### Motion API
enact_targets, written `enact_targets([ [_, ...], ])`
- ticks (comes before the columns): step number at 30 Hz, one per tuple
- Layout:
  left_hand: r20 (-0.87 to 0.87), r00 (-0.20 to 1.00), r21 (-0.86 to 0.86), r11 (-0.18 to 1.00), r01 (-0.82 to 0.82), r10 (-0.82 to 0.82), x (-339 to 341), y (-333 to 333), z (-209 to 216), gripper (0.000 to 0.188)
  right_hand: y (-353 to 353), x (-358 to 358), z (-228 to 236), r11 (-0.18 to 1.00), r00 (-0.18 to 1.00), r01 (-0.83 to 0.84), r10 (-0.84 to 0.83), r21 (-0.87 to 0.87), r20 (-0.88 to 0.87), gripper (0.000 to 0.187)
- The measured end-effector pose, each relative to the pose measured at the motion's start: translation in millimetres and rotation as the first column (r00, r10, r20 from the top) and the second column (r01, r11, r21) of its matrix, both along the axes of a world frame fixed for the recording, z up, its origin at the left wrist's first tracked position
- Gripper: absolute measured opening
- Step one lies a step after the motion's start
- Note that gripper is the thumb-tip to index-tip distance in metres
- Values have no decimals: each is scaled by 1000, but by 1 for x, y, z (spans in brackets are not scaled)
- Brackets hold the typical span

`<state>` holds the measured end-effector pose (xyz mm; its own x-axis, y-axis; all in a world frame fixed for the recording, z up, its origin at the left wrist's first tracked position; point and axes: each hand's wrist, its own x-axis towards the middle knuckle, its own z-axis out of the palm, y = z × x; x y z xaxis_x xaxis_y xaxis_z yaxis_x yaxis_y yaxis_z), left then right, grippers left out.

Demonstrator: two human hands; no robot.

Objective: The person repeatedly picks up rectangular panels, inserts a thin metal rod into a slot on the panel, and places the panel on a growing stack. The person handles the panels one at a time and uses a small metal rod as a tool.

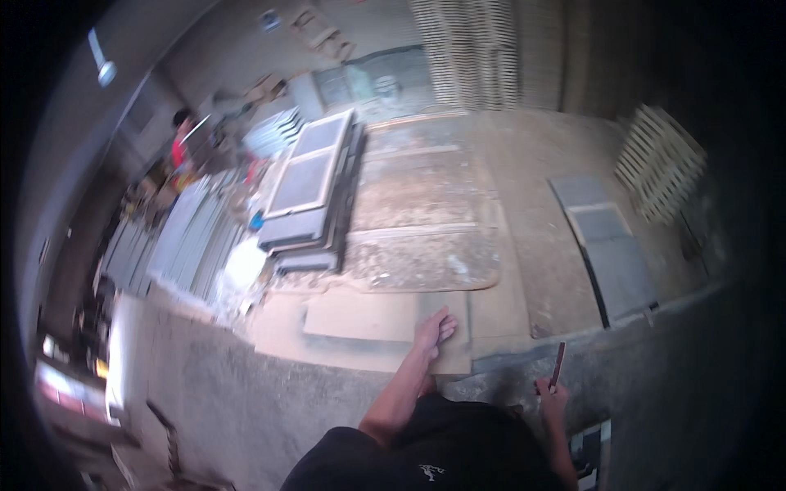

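Note:
My left hand (435, 330) hangs in front of my body, over the brown board sheets (360, 317) at the near edge of the work area. Its fingers are loosely bent and partly apart, with nothing seen in them. Lower and to the right, my right hand (553, 398) is closed around a slim, dark red, stick-like tool (558, 366) that points upward. Blur hides the tool's exact kind. Ahead of my left hand lies a large, worn, stained board (422, 221).
Framed grey panels (307, 176) are stacked left of the stained board. Further left lie long grey panels (192, 237), with a person in red (180, 147) beyond. More panels (602, 241) lie at right, near a slatted wooden stack (660, 164). Tall slatted stacks (467, 53) stand behind.

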<state>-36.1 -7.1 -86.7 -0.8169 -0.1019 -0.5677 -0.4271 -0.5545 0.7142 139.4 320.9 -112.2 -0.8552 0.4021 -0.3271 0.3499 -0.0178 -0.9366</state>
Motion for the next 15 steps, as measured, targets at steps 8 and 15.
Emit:
enact_targets([
  [8,-285,841,-291,795,-533,459,-58,-243,-8,35,-160,-39,25,967,974,-227,224,-116,-38,26],
  [15,-601,775,-793,-26,-608,197,-136,-343,36,78,-206,-58,40,953,956,-294,292,-70,-38,24],
])
